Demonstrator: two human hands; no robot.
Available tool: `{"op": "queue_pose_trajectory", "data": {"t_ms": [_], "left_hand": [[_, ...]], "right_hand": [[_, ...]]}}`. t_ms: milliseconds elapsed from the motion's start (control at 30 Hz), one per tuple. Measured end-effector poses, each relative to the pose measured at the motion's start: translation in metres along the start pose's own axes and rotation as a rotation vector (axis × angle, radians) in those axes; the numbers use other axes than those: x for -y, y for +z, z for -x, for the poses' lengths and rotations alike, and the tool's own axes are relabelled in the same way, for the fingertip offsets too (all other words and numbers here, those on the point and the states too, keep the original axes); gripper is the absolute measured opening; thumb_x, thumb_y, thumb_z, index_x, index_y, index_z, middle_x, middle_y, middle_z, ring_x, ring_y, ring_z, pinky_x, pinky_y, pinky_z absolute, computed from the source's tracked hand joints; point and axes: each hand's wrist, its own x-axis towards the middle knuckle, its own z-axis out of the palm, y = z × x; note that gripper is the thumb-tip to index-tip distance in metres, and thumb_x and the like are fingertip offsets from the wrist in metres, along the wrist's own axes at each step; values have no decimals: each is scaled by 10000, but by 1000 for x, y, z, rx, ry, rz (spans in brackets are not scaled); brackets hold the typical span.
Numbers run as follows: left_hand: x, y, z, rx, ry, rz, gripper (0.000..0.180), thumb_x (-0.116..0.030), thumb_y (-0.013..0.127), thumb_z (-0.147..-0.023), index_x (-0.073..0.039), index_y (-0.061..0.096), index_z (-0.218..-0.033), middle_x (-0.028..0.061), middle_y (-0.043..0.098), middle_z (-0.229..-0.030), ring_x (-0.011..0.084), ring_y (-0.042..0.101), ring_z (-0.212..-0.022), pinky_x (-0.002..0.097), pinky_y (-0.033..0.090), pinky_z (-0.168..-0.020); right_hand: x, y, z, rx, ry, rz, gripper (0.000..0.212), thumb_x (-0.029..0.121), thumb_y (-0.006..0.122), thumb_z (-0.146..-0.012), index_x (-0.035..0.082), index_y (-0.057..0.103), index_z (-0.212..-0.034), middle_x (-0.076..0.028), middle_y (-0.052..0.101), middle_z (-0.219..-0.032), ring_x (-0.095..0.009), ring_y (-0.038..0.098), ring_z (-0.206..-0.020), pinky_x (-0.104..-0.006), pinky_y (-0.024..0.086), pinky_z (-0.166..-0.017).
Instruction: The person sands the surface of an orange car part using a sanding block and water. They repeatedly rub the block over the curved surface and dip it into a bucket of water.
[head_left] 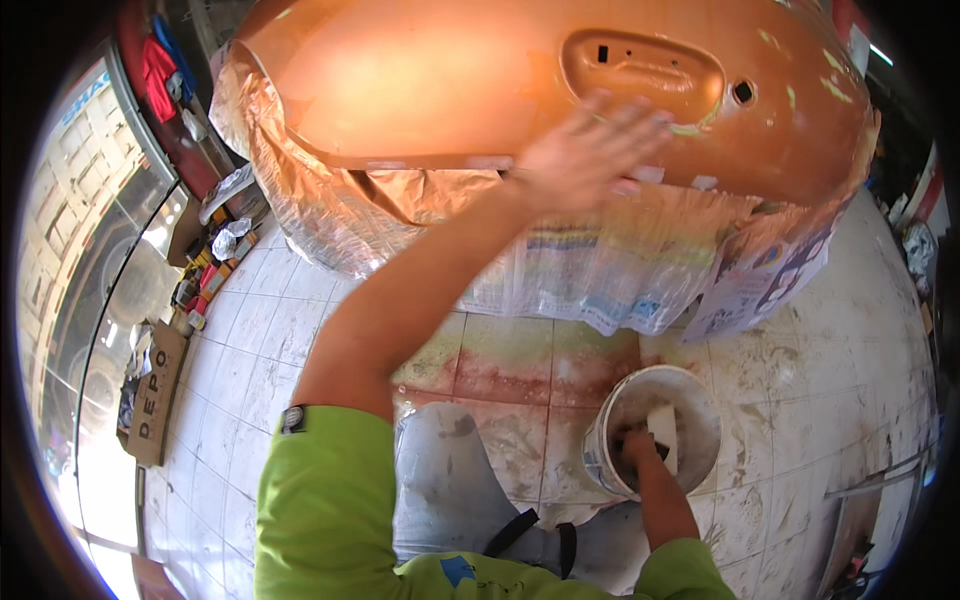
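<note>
My left hand (595,152) is stretched out over the lower edge of a car door or body panel (430,80) painted orange-brown, just below its recessed handle pocket (645,78). Its fingers are apart and a little blurred; nothing shows in it, and I cannot tell whether the palm touches the paint. Down inside a whitish bucket (705,440), my right hand (637,446) has its fingers curled near a small dark piece, which I cannot make out. A pale flat block (664,428) is right beside those fingers in the bucket.
Crumpled masking film (265,140) and taped newspaper (590,270) hang under the panel. The tiled floor (250,330) has reddish and greenish stains. At the left are a cardboard box (158,400) and a row of small containers (205,285). My knee (440,470) is beneath my left arm.
</note>
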Motion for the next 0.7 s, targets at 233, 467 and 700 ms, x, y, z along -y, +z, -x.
{"op": "queue_pose_trajectory", "data": {"t_ms": [233, 467, 700], "left_hand": [[118, -3, 169, 107, 94, -57, 823, -605, 529, -1018, -90, 396, -1646, 80, 334, -1743, 295, 234, -1637, 611, 110, -1313], [39, 8, 119, 88, -180, 134, 890, -576, 622, -974, -53, 371, -1650, 147, 289, -1752, 334, 188, -1647, 701, 81, -1280], [-195, -56, 158, 107, -322, 1185, 471, -155, 771, -877, -76, 689, -1334, 160, 577, -1538, 344, 503, -1472, 546, 402, -1216]], "right_hand": [[5, -13, -3, 125, -71, 220, 351, 197, 708, -871, 244, 806, -1205, -89, 548, -1558, -380, 477, -1453, -612, 353, -1189], [46, -306, 62, -882, -332, -151, 736, 205, 853, -781, 180, 595, -1469, -166, 519, -1541, -413, 517, -1319, -532, 416, -1118], [6, -471, -17, -1937, -257, -503, 612, 234, 850, -895, -15, 589, -1390, -245, 632, -1349, -430, 606, -1247, -485, 474, -1088]]}}
